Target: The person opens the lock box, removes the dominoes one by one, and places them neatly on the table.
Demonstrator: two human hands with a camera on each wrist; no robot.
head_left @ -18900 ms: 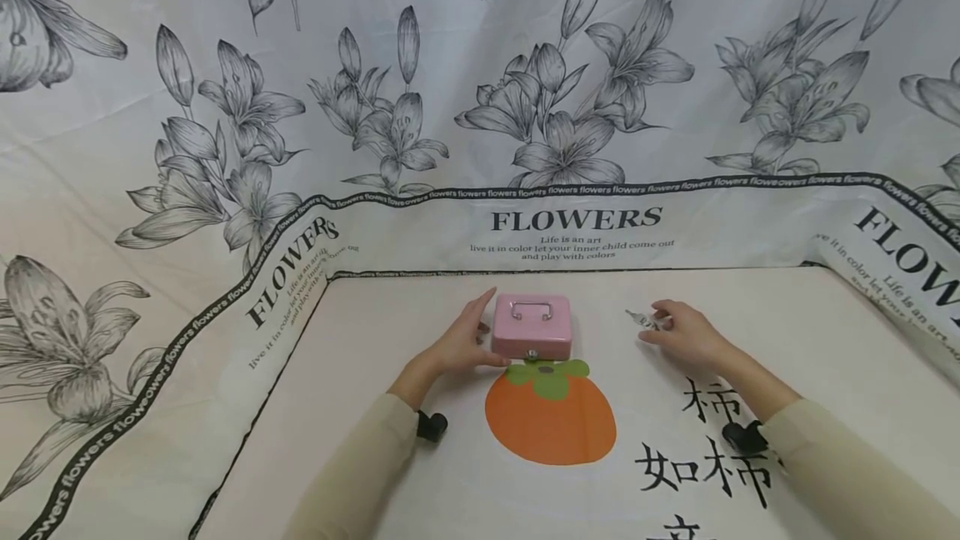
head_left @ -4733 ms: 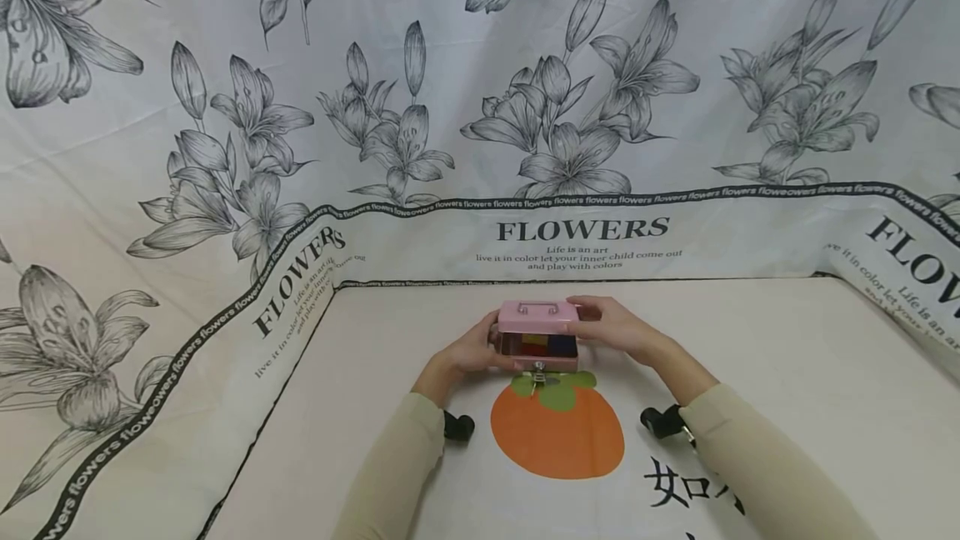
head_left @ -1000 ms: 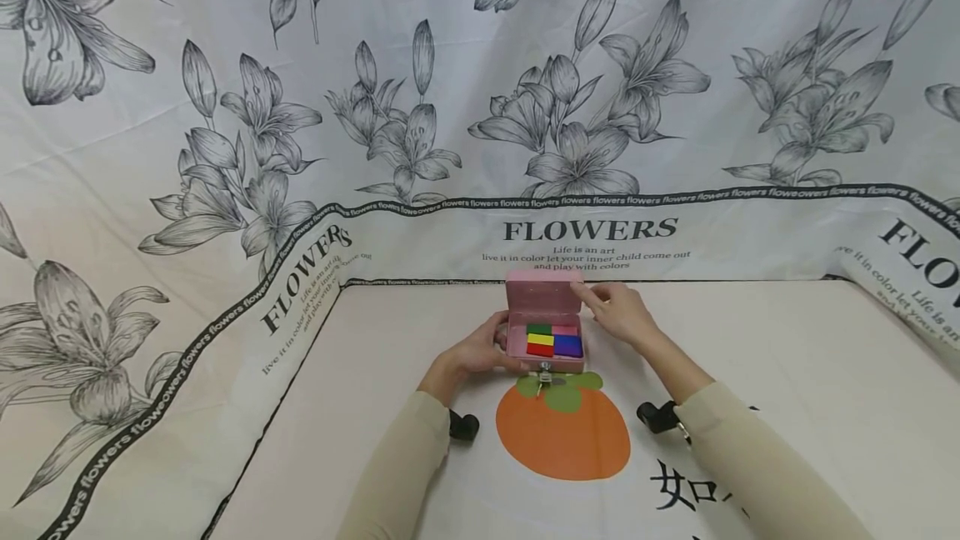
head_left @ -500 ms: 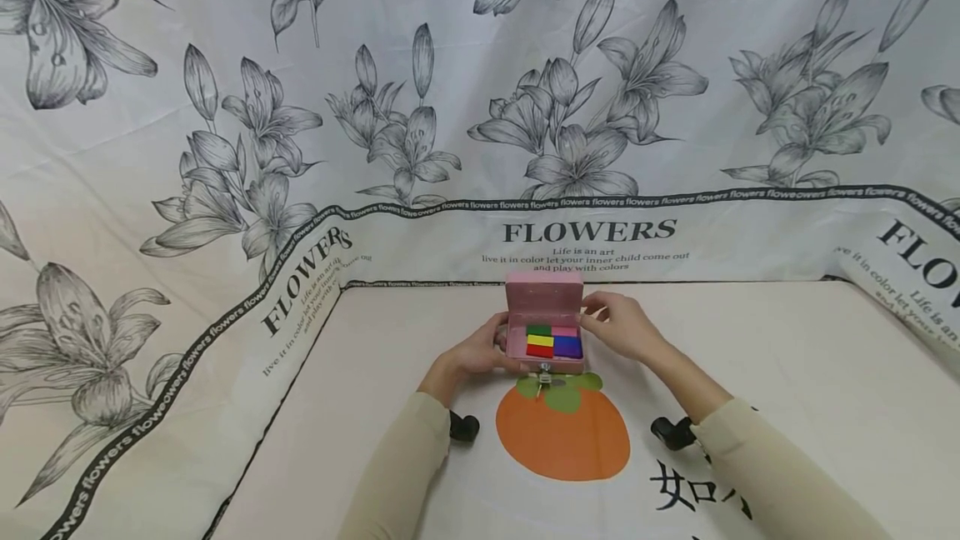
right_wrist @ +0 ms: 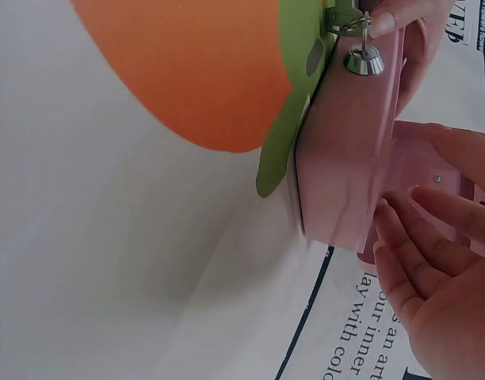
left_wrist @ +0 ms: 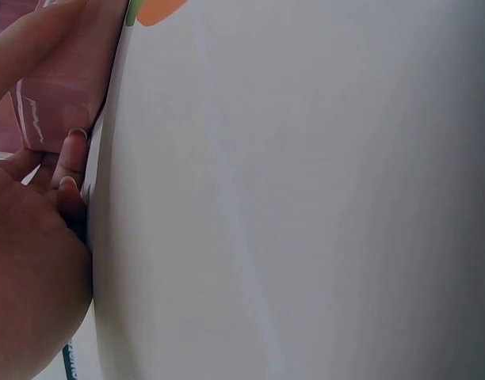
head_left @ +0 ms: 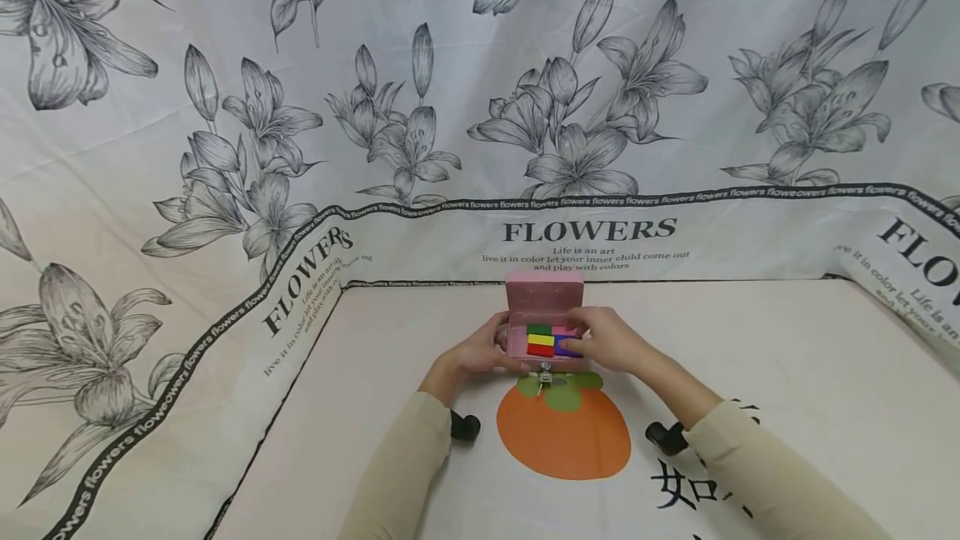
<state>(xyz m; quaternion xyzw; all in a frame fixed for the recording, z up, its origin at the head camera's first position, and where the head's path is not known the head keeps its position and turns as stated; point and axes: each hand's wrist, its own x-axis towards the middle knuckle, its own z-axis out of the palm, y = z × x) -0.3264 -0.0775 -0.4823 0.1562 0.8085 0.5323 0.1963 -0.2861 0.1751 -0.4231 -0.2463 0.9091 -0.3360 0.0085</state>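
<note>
A pink metal cash box (head_left: pixel 544 298) stands on the table with its lid raised. Inside lie small coloured blocks: a green block (head_left: pixel 539 329), a yellow block (head_left: pixel 542 340), a red block (head_left: pixel 540 350), a blue block (head_left: pixel 559 350) and a pink one partly covered. My left hand (head_left: pixel 472 351) grips the box's left end, thumb along the front. My right hand (head_left: pixel 611 342) reaches over the right rim, thumb and forefinger spread above the blue and pink blocks; its other fingers are loosely bent beside the box in the right wrist view. A key sits in the front lock (right_wrist: pixel 364 60).
The white table cover has a printed orange persimmon (head_left: pixel 564 436) in front of the box and black characters (head_left: pixel 684 486) at lower right. A flower-printed curtain (head_left: pixel 420 240) rises behind the table. Dark wrist cameras (head_left: pixel 465 427) show beneath both sleeves.
The box was closed at first, a key in my right hand; later the lid was lifted. Since half a second ago, my right hand has moved from the lid's side in over the blocks.
</note>
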